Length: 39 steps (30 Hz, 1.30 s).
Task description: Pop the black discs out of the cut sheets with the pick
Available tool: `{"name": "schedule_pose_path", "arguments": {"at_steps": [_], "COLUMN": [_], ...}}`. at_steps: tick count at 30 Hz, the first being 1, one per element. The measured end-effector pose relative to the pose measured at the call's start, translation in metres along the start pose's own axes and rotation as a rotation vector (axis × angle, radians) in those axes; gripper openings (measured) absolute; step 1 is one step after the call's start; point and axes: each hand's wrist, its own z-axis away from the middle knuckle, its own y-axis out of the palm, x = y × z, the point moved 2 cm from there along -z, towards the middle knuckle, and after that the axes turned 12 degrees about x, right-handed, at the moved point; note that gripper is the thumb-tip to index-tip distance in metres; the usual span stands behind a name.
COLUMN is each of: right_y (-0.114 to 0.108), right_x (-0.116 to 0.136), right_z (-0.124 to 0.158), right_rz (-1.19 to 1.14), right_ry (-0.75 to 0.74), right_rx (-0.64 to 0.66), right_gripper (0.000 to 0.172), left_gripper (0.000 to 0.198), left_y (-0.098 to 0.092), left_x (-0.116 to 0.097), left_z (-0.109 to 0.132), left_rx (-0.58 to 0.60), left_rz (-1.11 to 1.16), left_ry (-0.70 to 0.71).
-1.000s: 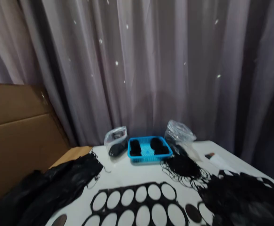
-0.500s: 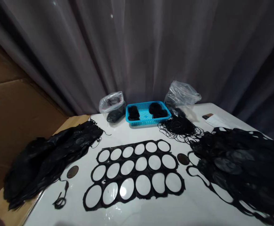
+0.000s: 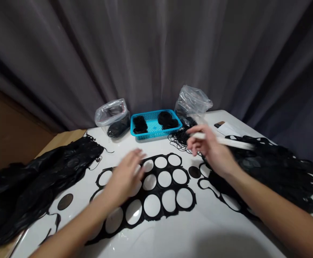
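Observation:
My right hand [image 3: 206, 145] is closed around a slim white stick [image 3: 233, 143]. Its kind is blurred beyond telling. It is held above the white table, close to a tangle of thin black rubber rings [image 3: 179, 139]. My left hand [image 3: 128, 172], smeared a little by motion, has its thumb apart from its fingers and nothing visible in it. Below it lies a flat black rubber sheet [image 3: 165, 194] with rows of round holes; my left hand and forearm cover part of it. A dark round disc [image 3: 194, 172] rests beside the sheet's right edge.
A blue basket [image 3: 156, 135] with black bundles stands at the back between two clear plastic bags [image 3: 112, 114] [image 3: 192, 100]. Black sheets are heaped at left [image 3: 46, 172] and right [image 3: 277, 168]. Another disc [image 3: 65, 201] lies left. A grey curtain [image 3: 151, 53] hangs behind.
Both my hands have come into view over the table, the right one with a white stick. The view has shifted, so the table's things appear further left. The holed sheet still lies flat.

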Motion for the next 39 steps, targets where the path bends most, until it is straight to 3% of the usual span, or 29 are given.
{"name": "schedule_pose_path", "arguments": {"at_steps": [4,8,15,24,29,34,39], "right_y": [0.032,0.048,0.059,0.058,0.061,0.060,0.062], "right_x": [-0.062,-0.086,-0.087,-0.101,-0.093,-0.088,-0.089], "right_z": [-0.013,-0.016,-0.020,-0.014,-0.016,-0.016,-0.013], "right_rz": [0.014,-0.028,0.190,-0.051,0.236,0.300,0.406], "right_ry": [0.324,0.348,0.339,0.388,0.365,0.389,0.285], "right_rx": [0.254,0.422,0.446,0.386,0.414,0.441,0.461], "right_gripper": [0.051,0.036,0.020,0.024,0.017,0.014,0.014], "left_gripper": [0.049,0.054,0.059,0.054,0.053,0.054,0.054], "left_y": [0.049,0.073,0.067,0.077,0.080,0.083,0.082], "left_x": [-0.023,-0.034,-0.036,-0.038,-0.038,-0.038,-0.037], "left_z": [0.011,0.022,0.023,0.025,0.027,0.029,0.028], "left_rx": [0.207,0.282,0.348,0.365,0.356,0.327,0.318], "left_rz": [-0.055,-0.073,-0.069,-0.048,-0.044,-0.035,-0.039], "left_ry": [0.032,-0.025,-0.054,-0.077,-0.071,-0.070,-0.066]}}
